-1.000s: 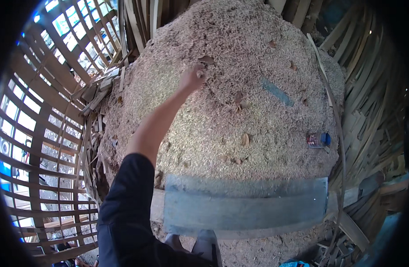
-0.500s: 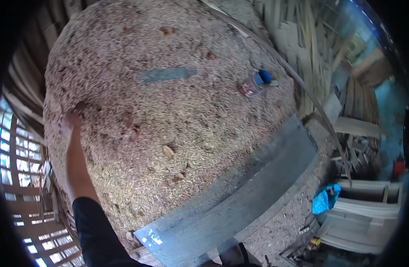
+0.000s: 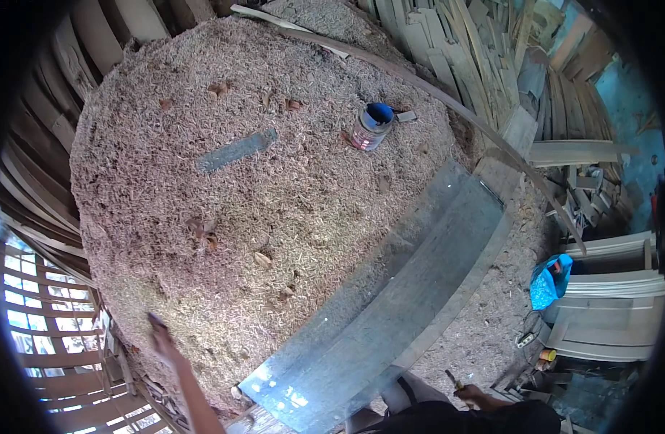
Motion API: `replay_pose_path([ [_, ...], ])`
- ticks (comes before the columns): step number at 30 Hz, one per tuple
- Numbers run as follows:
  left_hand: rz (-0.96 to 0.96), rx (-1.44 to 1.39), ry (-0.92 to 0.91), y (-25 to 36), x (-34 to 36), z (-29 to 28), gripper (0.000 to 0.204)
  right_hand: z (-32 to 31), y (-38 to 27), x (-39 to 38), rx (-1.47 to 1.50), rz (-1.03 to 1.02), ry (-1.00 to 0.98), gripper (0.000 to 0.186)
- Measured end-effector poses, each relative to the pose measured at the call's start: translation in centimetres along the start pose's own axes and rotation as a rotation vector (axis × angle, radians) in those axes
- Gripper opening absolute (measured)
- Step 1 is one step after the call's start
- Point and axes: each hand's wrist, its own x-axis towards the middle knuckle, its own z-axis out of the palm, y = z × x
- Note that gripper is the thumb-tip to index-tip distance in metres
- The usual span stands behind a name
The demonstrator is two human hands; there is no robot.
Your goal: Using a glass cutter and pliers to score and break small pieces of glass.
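My left hand (image 3: 163, 341) reaches out over the near left side of a big heap of wood shavings (image 3: 311, 210). A small dark piece shows at its fingertips, too blurred to name. Down at the lower right, beside my leg, my right hand (image 3: 474, 396) is closed around a slim tool (image 3: 453, 379) with a yellowish part; its kind is unclear. A long grey metal sheet (image 3: 390, 304) lies slanting across the near side of the heap, between the two hands.
On the heap stand a paint can with a blue inside (image 3: 376, 126) and a short grey board (image 3: 237, 150). A curved wooden strip (image 3: 484, 130) runs along its far right edge. To the right are a blue bag (image 3: 550, 282) and stacked wooden panels (image 3: 600, 325). A slatted wall (image 3: 58, 347) borders the left.
My left hand has drawn back from the far left of the heap towards me. The view has shifted, and my right hand with the slim tool has come into sight.
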Motion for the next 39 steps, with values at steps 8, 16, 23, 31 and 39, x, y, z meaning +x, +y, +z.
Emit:
replay_pose_path([
  [8, -0.598, -0.37, -0.328, -4.6, -34.2, -5.5, 0.014, -5.5, -2.7, 0.6, 0.012, -0.372, -0.091, 0.058],
  [16, -0.06, 0.003, -0.574, -2.5, -60.2, -8.0, 0.018, -11.9, -2.7, -9.1, -0.377, -1.003, 0.124, 0.053],
  [23, -0.144, -0.103, -0.661, 1.3, -78.1, -5.9, 0.009, -12.7, -1.1, -18.7, -0.011, -1.652, 0.174, 0.034],
  [31, -0.179, -0.457, -0.86, 4.8, -88.1, -7.1, 0.022, -10.3, 6.0, -21.4, 0.064, -1.354, -0.281, 0.038],
  [39, -0.206, -0.473, -0.871, 5.8, -93.1, -7.1, 0.033, -11.2, 12.1, -23.7, 0.274, -1.192, -0.406, 0.035],
])
